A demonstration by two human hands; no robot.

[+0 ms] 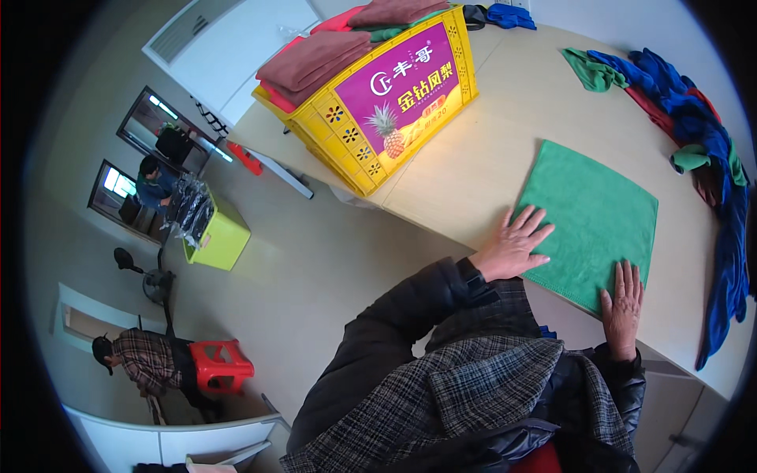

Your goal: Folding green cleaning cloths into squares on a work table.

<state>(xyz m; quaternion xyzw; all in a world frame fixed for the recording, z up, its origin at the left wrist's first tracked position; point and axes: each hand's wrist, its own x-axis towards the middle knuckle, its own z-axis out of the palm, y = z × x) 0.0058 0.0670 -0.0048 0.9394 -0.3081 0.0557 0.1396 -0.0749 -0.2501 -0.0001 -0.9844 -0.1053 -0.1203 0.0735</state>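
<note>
A green cloth (590, 213) lies flat and square on the pale table, close to its near edge. My left hand (516, 246) rests with spread fingers on the cloth's left corner. At the near right corner my right hand (624, 307) lies flat, its fingers stretched out over the cloth. Neither hand grips anything. Beyond my left hand stands a yellow plastic crate (371, 102) with a purple panel showing a pineapple. Folded brown cloths (319, 63) are stacked in it, with red and green ones among them.
A loose heap of blue, green and red cloths (670, 102) runs along the table's right side. More blue cloth (511, 16) lies at the back. On the floor at left are a lime-green bin (225, 236) and a red stool (222, 366). Two other people are at left.
</note>
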